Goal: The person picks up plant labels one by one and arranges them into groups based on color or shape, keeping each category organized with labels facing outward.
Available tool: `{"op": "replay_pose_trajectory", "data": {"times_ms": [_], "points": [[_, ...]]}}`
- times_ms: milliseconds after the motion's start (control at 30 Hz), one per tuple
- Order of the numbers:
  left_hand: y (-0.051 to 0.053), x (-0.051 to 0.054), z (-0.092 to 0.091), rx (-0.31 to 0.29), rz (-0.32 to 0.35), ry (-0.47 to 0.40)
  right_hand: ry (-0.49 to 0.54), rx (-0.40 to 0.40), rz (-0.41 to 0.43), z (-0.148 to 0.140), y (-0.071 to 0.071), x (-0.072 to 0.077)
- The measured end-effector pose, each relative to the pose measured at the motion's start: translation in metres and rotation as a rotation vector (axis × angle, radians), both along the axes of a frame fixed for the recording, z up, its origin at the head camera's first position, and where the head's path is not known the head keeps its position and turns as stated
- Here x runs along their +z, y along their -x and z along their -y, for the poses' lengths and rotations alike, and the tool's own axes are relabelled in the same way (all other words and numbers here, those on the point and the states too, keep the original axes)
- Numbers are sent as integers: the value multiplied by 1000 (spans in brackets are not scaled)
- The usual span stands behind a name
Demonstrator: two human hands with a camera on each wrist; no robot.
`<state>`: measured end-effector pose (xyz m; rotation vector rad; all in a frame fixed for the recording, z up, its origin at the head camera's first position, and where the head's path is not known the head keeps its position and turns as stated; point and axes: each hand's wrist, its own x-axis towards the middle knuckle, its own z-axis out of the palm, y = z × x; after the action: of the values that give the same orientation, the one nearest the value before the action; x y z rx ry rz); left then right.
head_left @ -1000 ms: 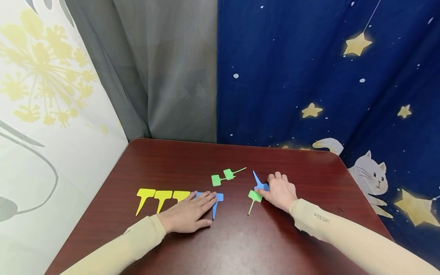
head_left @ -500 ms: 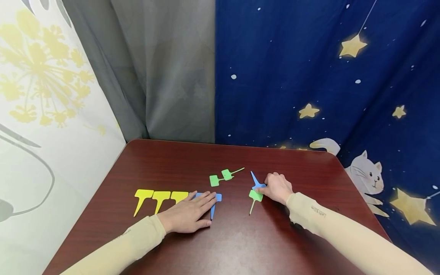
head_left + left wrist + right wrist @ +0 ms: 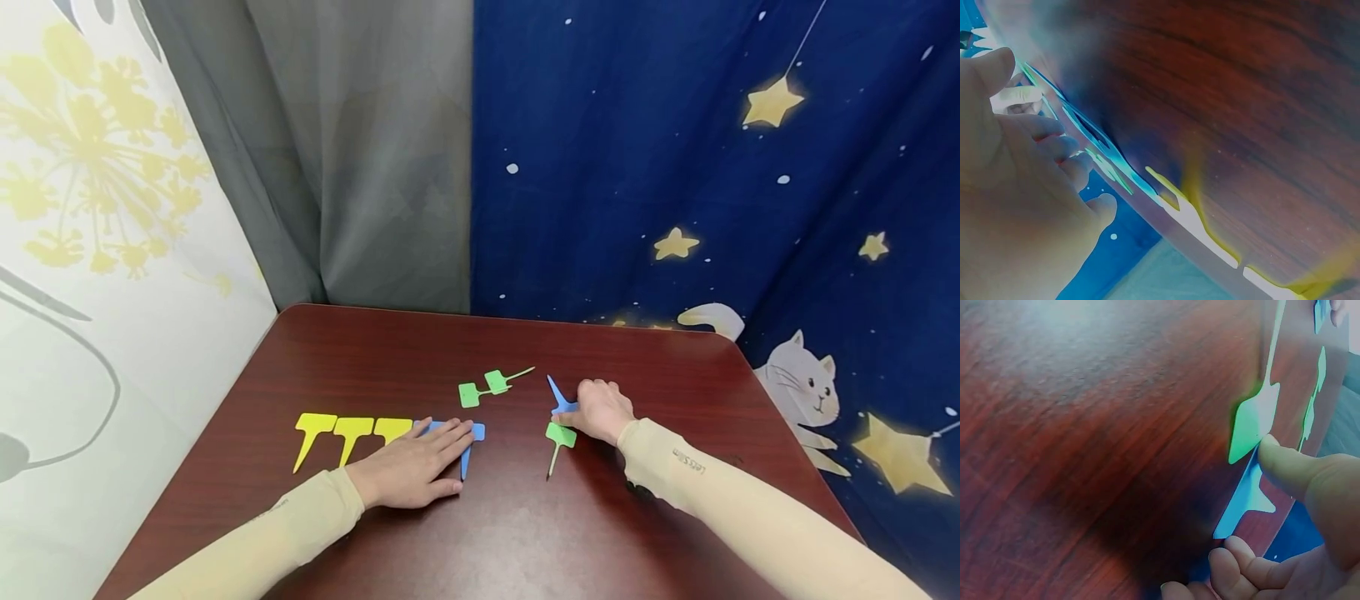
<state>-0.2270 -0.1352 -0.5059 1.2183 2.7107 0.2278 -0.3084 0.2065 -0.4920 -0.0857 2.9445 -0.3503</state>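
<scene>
My left hand (image 3: 408,468) lies flat with straight fingers over blue T-shaped plant labels; one blue label (image 3: 467,454) shows past its fingertips, another is mostly covered. To its left, three yellow T-shaped labels (image 3: 355,429) form a row, the nearest partly hidden by the hand. My right hand (image 3: 603,411) pinches the head of a separate blue label (image 3: 1244,497) between thumb and fingers, its pointed stem facing the far edge. Touching or very near my right thumb lies a green label (image 3: 561,435), stem toward me. Two more green labels (image 3: 469,395) lie overlapping farther back.
Everything lies on a dark red-brown wooden table (image 3: 480,542). A grey curtain (image 3: 390,167) and a blue star-patterned curtain (image 3: 600,167) hang behind its far edge. A white patterned wall (image 3: 150,333) stands at the left.
My right fingers have drawn in around the blue label's head. The green label by my thumb has shifted slightly toward me and right. My left hand has stayed in place.
</scene>
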Motion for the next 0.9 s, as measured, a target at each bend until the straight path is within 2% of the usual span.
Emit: {"op": "replay_pose_trajectory", "data": {"times_ms": [300,500,667,900], "points": [[2,-1,-2,-1,6,10,35,-22,55,1,7,1],[3,-3,-3,-1,-2,10,186,-13,1,2,4,-6],[3,-4,-3,-3,-4,44,292,2,-43,0,1,-14],[8,-3,-8,3,-29,48,437,-35,-31,-7,3,-16]]}}
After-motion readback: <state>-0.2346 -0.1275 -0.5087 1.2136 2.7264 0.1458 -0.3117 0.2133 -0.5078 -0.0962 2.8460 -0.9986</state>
